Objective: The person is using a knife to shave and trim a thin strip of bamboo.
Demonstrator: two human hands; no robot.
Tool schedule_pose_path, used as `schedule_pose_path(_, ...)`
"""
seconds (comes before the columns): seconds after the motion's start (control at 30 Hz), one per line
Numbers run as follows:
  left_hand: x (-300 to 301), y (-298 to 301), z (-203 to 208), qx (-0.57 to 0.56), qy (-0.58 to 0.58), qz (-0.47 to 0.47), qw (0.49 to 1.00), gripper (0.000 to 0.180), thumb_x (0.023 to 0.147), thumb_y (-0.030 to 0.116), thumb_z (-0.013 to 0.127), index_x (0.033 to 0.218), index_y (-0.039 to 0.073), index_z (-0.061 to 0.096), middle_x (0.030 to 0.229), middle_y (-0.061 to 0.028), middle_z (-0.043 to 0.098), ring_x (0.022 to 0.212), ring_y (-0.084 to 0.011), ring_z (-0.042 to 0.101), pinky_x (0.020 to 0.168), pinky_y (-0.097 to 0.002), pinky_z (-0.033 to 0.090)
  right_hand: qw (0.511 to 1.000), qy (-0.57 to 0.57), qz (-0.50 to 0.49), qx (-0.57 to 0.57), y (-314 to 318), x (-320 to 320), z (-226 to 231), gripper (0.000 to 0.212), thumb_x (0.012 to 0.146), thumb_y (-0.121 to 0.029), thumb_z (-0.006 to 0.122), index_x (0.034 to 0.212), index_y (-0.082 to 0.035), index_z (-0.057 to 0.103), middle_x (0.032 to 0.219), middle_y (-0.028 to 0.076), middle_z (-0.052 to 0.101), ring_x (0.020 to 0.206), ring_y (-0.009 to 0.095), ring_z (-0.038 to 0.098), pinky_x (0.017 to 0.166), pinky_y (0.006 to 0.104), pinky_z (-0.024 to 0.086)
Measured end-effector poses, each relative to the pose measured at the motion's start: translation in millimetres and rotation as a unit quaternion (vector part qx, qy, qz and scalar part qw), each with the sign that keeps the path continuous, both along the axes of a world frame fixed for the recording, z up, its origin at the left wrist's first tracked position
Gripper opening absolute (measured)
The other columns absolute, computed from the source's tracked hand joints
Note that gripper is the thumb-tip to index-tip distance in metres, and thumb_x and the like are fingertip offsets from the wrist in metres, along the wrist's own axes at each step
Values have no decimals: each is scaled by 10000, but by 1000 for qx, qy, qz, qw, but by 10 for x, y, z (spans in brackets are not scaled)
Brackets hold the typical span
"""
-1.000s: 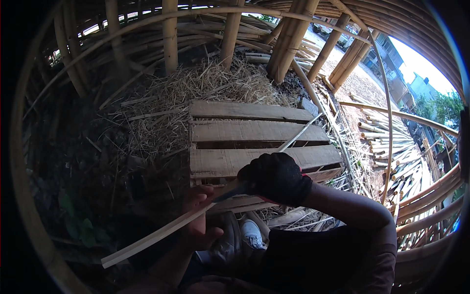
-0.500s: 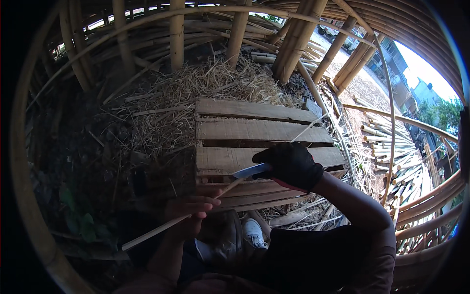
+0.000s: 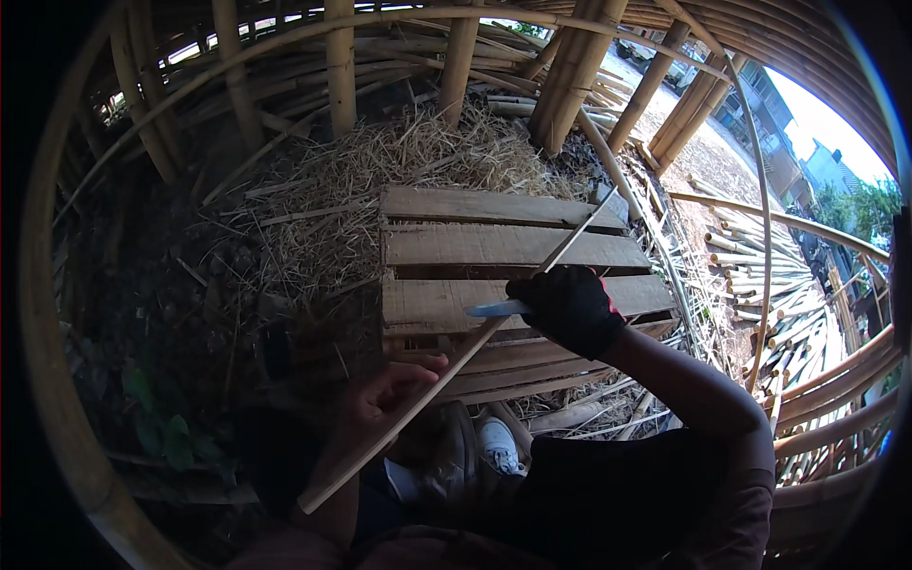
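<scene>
My right hand (image 3: 573, 309), in a black glove with red trim, is closed around a knife (image 3: 499, 309) and a bamboo strip (image 3: 394, 427). The knife's blade, pale blue with reflected light, points left across the strip. The strip slants from near my left forearm up past the glove to the far right of the slatted wooden crate (image 3: 446, 304). My left hand (image 3: 391, 388) is bare and sits beside the strip's lower half. Its fingers are loosely bent, with no finger wrapped over the strip; shadow obscures the palm.
Straw (image 3: 427, 157) covers the ground beyond the crate. Upright bamboo poles (image 3: 579, 76) and a curved bamboo rail (image 3: 285, 43) surround me. Cut bamboo poles (image 3: 788, 294) lie piled outside at right. My shoes (image 3: 499, 446) are just below the crate; a leafy plant (image 3: 176, 437) grows at left.
The bamboo strip has turned steeper, its lower end shifting right. My left fingers, earlier around it, now sit beside it. My right hand has moved slightly right with the knife.
</scene>
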State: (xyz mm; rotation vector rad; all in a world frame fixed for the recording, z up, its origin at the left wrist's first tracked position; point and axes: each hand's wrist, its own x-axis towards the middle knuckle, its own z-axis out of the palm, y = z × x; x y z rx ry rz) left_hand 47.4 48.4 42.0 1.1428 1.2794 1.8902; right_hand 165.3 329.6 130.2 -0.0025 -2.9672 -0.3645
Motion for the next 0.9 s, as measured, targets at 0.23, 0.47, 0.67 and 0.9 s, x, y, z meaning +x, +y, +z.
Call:
schedule_pose_path(0.23, -190, -301, 135, -178, -343, -376, 842, 675, 1031, 550, 397, 1335, -50, 458, 1091, -238, 681, 893, -326, 737, 675, -362, 628, 1000, -22, -13, -13, 253, 60, -100, 269, 855, -224, 678, 1121, -187, 702, 905, 35, 727, 774, 239, 707, 634, 385, 571)
schedule_pose_path(0.47, 244, -158, 350, -234, -285, -287, 884, 456, 1034, 410, 513, 1193, -17, 513, 633, -31, 554, 426, -106, 537, 420, -230, 509, 996, -9, -74, -54, 389, 77, -76, 198, 905, -259, 634, 1067, -183, 717, 831, 87, 706, 748, 268, 698, 612, 413, 550)
schedule_pose_path(0.67, 314, -86, 491, -280, -205, -253, 903, 413, 1037, 333, 537, 1254, -19, 525, 653, 32, 500, 488, -39, 496, 427, -215, 477, 987, 58, -122, -86, 413, 181, -184, 218, 920, -318, 636, 1054, -158, 700, 824, 86, 704, 738, 299, 696, 616, 431, 541)
schedule_pose_path(0.9, 340, -73, 214, -263, -99, -120, 952, 461, 978, 383, 661, 1203, -12, 588, 713, 10, 583, 590, -39, 555, 506, -225, 457, 965, 93, -220, -110, 267, 201, -125, 230, 946, -355, 612, 987, -143, 693, 778, 105, 684, 710, 314, 688, 611, 450, 539)
